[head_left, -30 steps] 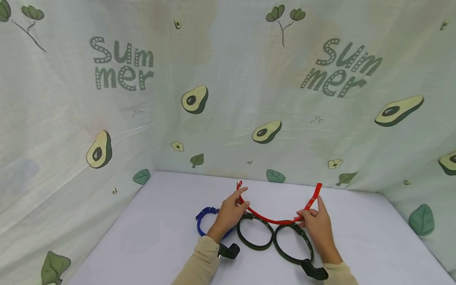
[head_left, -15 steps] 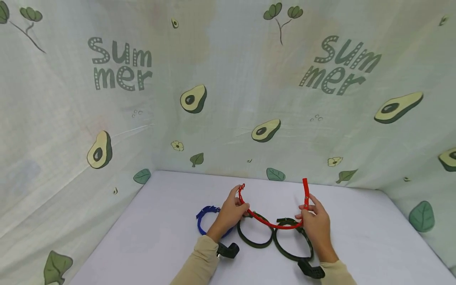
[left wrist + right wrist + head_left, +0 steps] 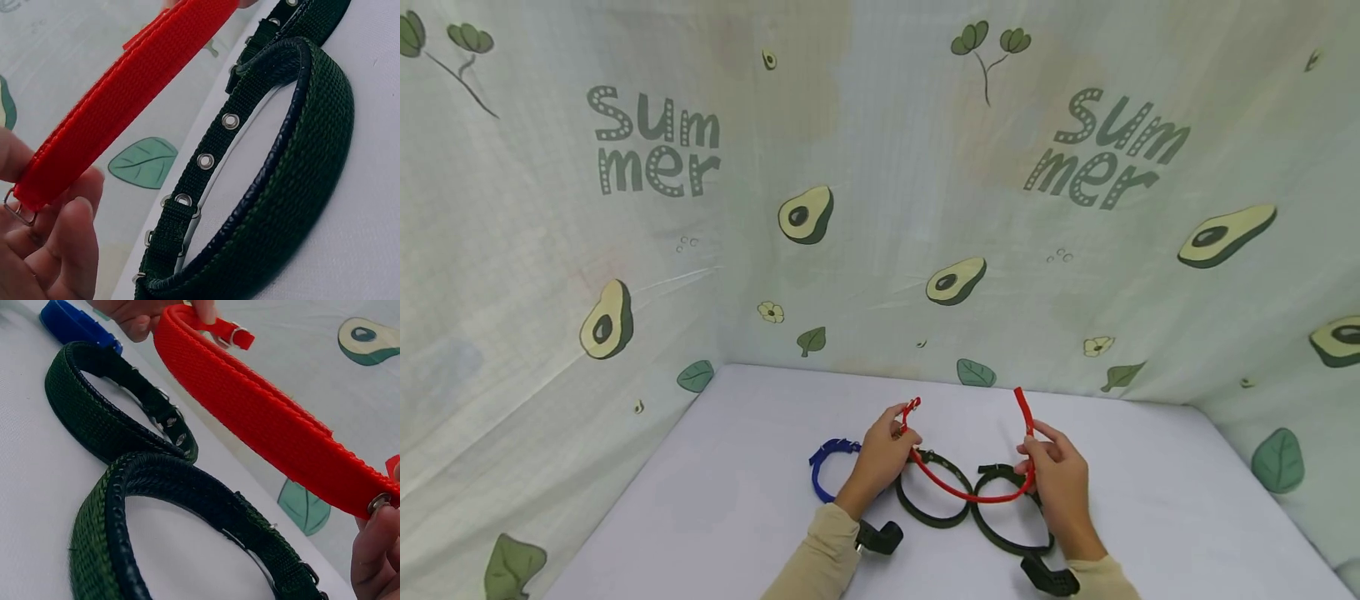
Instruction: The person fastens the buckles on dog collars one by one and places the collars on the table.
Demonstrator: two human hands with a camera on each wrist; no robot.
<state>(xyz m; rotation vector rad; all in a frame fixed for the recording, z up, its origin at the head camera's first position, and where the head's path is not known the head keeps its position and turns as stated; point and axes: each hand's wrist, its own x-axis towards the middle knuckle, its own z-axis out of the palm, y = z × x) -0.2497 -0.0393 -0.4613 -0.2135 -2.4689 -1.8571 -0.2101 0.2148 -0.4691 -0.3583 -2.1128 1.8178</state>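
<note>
A red webbing pet collar [image 3: 970,498] hangs unfastened in a U between both hands, above the table. My left hand [image 3: 880,454] pinches it near the buckle end; in the left wrist view a metal ring shows beside those fingers. My right hand [image 3: 1062,483] grips the other end between thumb and fingers, its tip sticking up. A metal eyelet [image 3: 379,502] shows by the right thumb in the right wrist view. Below the red strap lie two dark green collars, one at left [image 3: 936,522] and one at right [image 3: 1011,547], both looped.
A blue collar [image 3: 821,477] lies looped on the white table [image 3: 715,517], partly behind the left forearm. Behind the table hangs a pale cloth [image 3: 865,167] printed with avocados and leaves. Black cameras sit at both wrists.
My right hand has moved left, nearer the left hand, and the red collar's free tip has swung left. The strap sags in a deeper curve. The left hand has barely moved.
</note>
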